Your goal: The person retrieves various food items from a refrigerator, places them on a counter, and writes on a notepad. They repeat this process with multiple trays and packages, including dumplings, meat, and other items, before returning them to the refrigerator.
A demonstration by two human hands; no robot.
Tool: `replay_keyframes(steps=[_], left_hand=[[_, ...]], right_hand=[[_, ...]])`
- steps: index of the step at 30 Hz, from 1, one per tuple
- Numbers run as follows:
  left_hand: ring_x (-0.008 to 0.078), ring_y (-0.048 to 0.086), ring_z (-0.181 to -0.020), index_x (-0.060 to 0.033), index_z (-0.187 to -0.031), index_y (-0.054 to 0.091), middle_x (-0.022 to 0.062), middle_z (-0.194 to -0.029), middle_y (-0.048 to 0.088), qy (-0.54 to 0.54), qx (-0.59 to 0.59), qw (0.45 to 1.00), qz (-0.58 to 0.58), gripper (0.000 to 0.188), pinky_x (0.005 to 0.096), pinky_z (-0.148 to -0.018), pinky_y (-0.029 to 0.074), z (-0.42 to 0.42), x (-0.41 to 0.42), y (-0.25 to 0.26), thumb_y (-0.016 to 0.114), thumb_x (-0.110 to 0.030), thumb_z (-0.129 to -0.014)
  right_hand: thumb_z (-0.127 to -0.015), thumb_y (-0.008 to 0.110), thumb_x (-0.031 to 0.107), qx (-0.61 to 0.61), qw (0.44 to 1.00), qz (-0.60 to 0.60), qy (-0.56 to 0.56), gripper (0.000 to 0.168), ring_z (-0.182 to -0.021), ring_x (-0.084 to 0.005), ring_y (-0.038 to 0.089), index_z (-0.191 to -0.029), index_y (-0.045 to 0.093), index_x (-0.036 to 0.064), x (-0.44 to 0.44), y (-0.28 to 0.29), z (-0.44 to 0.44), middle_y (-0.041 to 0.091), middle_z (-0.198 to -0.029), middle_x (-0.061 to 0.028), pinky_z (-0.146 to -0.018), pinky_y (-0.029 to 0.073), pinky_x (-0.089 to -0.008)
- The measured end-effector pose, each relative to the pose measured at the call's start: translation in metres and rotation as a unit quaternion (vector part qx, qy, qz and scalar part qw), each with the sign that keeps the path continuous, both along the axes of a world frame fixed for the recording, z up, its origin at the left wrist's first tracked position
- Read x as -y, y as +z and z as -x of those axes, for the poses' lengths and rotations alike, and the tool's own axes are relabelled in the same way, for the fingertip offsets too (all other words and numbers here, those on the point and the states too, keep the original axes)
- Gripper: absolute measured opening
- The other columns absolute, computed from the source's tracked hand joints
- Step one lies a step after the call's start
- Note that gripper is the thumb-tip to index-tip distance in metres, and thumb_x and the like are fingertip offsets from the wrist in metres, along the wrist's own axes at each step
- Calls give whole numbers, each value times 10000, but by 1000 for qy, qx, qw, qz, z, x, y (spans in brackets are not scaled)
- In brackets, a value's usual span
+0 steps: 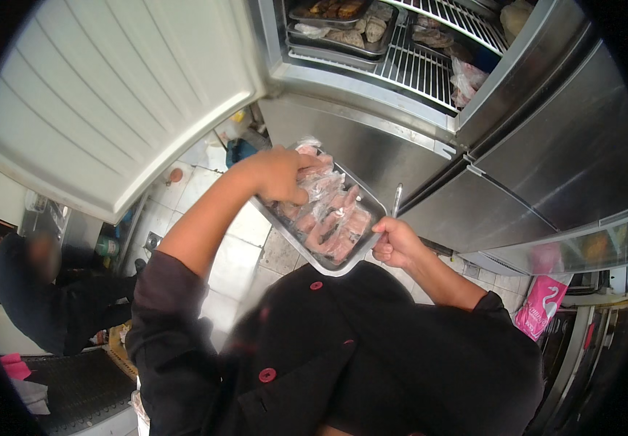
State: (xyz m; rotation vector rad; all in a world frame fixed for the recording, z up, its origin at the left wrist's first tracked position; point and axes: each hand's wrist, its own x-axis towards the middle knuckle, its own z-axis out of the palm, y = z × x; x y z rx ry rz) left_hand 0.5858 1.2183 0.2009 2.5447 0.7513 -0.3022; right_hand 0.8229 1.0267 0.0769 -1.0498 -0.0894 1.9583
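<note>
A rectangular metal tray (314, 262) is held in front of my body, filled with raw pink meat pieces in clear plastic wrap (341, 218). My right hand (398, 241) grips the tray's near right corner, fingers curled round its rim. Over the far left part of the tray, my left hand (281, 174) reaches in, its fingers spread on the wrapped meat; whether they pinch a piece cannot be told. Just beyond the right hand, a slim silvery handle or rod (397, 199) stands up; what it belongs to is unclear.
An opened fridge door (128, 92) spans the upper left. Wire shelves (417, 68) inside the steel refrigerator hold trays of food (341, 38) and bagged items (466, 79). Another person in dark clothes (36, 294) bends at the far left. A pink bag (540, 308) hangs at the right.
</note>
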Motion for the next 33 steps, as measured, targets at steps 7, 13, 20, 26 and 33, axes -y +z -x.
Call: replay_keyframes(steps=[7,13,20,26,33], left_hand=[[374,624,-1028,-43,-1317,540,252,-1127,635,7,9,1000,17,736,366,-901,477,1,-15,-15,715,-310,-654],[365,612,-1062,-24,-1316,534,248,-1168,620,-10,22,1000,14,728,365,-925,466,4,-19,-18,726,-323,-681],[350,614,-1073,-24,-1313,538,244,-1169,623,-7,29,999,28,730,354,-935,462,6,-20,-15,742,-315,-676],[345,620,-1055,-27,-1305,547,244,-1150,631,0,27,999,32,726,347,-926,465,6,-21,-16,745,-316,-669],[354,623,-1035,-20,-1289,561,248,-1136,632,-4,37,999,20,726,363,-907,475,5,-21,-14,745,-321,-655]], right_hand=[[-776,569,168,4,1000,-1,-5,120,-352,-105,355,-717,523,75,2,0,2,466,-513,-24,-331,295,-259],[-777,571,177,5,1000,6,-2,137,-346,-114,348,-698,505,87,2,0,1,427,-482,-19,-336,290,-259],[-778,574,193,10,1000,-1,0,149,-342,-117,343,-698,510,84,1,2,2,420,-473,-21,-336,290,-263],[-784,571,199,5,1000,-9,8,157,-339,-119,339,-697,509,84,-1,0,1,420,-473,-23,-336,298,-269],[-798,563,206,20,1000,-1,0,158,-338,-136,341,-726,490,85,0,2,1,375,-447,-23,-338,304,-272]])
